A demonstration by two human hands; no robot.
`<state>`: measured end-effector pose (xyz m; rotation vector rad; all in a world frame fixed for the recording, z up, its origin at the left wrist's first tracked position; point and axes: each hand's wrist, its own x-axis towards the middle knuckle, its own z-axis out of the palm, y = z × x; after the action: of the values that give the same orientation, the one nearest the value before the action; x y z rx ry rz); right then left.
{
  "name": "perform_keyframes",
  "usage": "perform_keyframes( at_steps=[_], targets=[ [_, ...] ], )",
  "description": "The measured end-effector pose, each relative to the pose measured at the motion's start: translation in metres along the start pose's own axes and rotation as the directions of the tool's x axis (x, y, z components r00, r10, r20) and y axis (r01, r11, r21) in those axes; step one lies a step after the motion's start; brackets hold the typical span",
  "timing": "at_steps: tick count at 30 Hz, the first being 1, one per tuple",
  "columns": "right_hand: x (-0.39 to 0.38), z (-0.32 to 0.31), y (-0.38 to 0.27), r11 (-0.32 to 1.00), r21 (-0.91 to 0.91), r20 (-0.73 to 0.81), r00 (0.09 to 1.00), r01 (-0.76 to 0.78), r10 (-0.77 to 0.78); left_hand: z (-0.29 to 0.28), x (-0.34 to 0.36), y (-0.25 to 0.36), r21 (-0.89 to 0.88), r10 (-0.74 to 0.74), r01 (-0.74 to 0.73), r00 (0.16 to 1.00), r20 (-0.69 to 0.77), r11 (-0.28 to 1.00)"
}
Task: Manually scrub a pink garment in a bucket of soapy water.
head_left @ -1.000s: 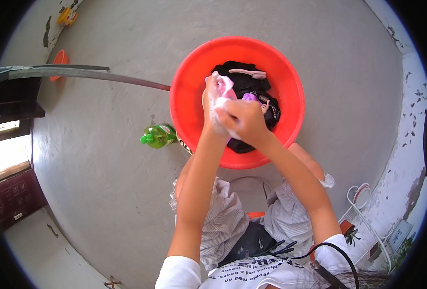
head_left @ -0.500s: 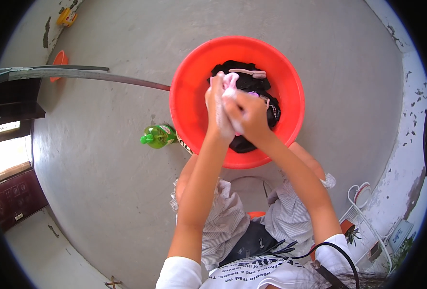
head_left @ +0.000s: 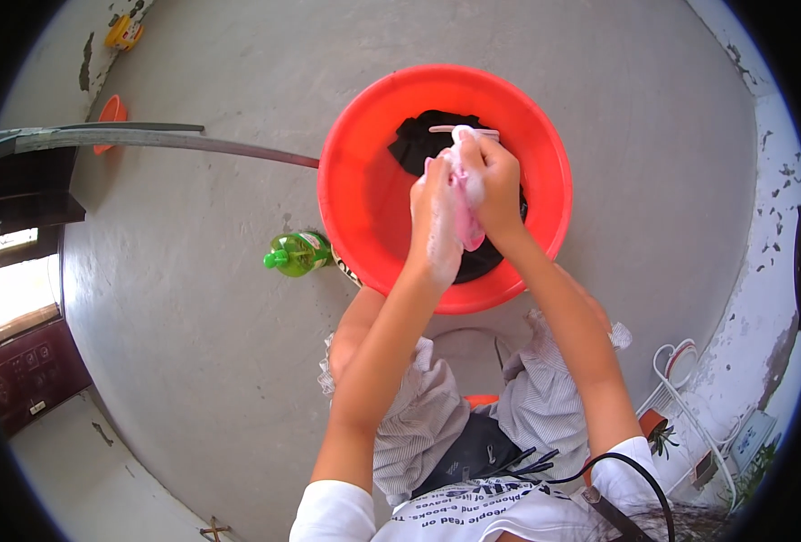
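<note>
Both hands work over a red plastic basin [head_left: 351, 194], covered in white suds. Between them is a pink soapy cloth [head_left: 466, 224], bunched up, its lower end hanging free. My left hand [head_left: 433, 208] is closed on the cloth from the left side. Gripping it from the right is my right hand [head_left: 500, 185], its fingers curled round the upper end. Black clothing [head_left: 414, 149] lies in the basin beneath them, and a pale pink brush [head_left: 488, 133] rests on it, partly hidden behind my right hand.
A green bottle [head_left: 299, 255] with a pump-like cap stands on the floor left of the basin. Along the left run grey bars [head_left: 166, 140], with a small orange basin [head_left: 111, 113] behind. At right are a potted plant [head_left: 655, 429] and a white rack [head_left: 680, 388].
Both hands have shifted to the right with the pink cloth, and my right hand now sits higher. More of the cloth shows between them, and the brush is more covered.
</note>
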<state>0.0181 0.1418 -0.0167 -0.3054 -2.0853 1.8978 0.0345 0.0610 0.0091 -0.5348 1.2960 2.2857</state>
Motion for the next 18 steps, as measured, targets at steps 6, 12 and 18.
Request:
perform_keyframes(
  at_steps=[6, 12, 18],
  targets=[
    [-0.037, 0.017, 0.000, 0.888, -0.209, 0.184, 0.909, 0.409, -0.375, -0.033, 0.025, 0.016, -0.191, 0.076, -0.068, 0.996, 0.036, 0.979],
    [-0.019, 0.009, 0.000, 0.885, -0.286, 0.219, 0.924, 0.367, -0.313, -0.021, 0.021, 0.009, -0.202, 0.072, -0.079, 0.997, -0.041, 0.976],
    [0.006, -0.002, 0.007, 0.988, -0.139, 0.001, 0.998, 0.066, -0.067, -0.003, 0.001, -0.009, -0.098, 0.008, -0.002, 0.998, 0.065, 0.995]
  ],
)
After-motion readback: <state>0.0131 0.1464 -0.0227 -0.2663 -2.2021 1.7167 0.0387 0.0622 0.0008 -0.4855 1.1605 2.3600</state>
